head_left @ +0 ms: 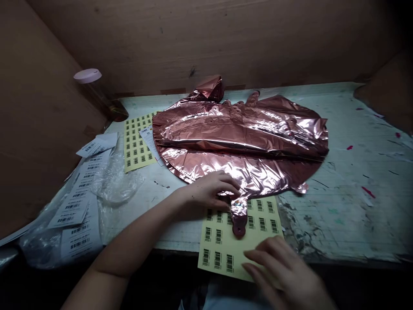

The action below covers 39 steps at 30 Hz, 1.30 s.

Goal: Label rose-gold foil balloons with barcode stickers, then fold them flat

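Note:
A stack of pinkish foil balloons [206, 161], flat and shiny, covers the middle of the table. My left hand [214, 189] is closed at the balloons' near edge, beside a foil tab [239, 215] with a rounded end and a small hole. That tab lies over a yellow sheet of barcode stickers [208, 254], which reaches past the table's front edge. Above the sheet's lower right part is my right hand [284, 269], blurred, with thumb and forefinger apart and nothing visible between them. Stickers are absent from part of the sheet near those fingers.
A second yellow sticker sheet [132, 146] lies partly under the balloons, with a small white paper [149, 140]. White barcode labels [80, 193] and crumpled clear plastic [116, 181] fill the left. A pink-lidded bottle [100, 97] leans there. Cardboard walls [226, 38] enclose the table.

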Each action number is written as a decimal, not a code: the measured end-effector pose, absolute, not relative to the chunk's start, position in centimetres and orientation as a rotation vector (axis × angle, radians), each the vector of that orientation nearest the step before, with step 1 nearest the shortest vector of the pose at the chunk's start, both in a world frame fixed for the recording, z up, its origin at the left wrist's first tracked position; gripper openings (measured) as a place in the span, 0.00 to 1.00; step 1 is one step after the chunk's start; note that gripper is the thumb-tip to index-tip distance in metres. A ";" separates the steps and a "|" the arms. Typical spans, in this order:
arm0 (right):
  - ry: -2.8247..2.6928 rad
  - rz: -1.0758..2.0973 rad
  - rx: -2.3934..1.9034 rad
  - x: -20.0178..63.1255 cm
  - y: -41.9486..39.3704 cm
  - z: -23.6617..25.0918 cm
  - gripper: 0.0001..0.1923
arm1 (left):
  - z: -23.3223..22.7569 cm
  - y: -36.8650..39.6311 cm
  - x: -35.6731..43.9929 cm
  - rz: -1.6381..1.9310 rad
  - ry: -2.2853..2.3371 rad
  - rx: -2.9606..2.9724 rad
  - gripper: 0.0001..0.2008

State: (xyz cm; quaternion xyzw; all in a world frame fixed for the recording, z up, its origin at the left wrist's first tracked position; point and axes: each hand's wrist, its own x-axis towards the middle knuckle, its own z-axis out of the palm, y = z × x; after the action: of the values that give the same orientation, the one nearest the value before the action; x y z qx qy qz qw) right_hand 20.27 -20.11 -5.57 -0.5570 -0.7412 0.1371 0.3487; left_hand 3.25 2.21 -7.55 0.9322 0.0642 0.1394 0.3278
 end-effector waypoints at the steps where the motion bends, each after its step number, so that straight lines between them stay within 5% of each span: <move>1: -1.951 0.397 -1.442 19.9 -20.0 -6.6 0.09 | -7.6 2.2 3.2 0.373 0.168 2.443 0.18; 7: -1.841 0.389 -1.537 17.9 -21.7 -10.9 0.05 | -7.8 2.1 3.3 0.354 0.182 2.462 0.17; 39: -1.731 0.378 -1.591 17.4 -21.8 -11.3 0.03 | -7.4 2.1 3.3 0.360 0.204 2.414 0.17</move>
State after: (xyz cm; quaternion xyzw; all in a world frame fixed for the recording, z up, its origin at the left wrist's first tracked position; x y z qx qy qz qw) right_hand 17.42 -21.80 -11.32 -0.6203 -0.6750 0.1473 0.3712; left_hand 3.27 2.06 -7.43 0.9271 0.0782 0.1383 0.3394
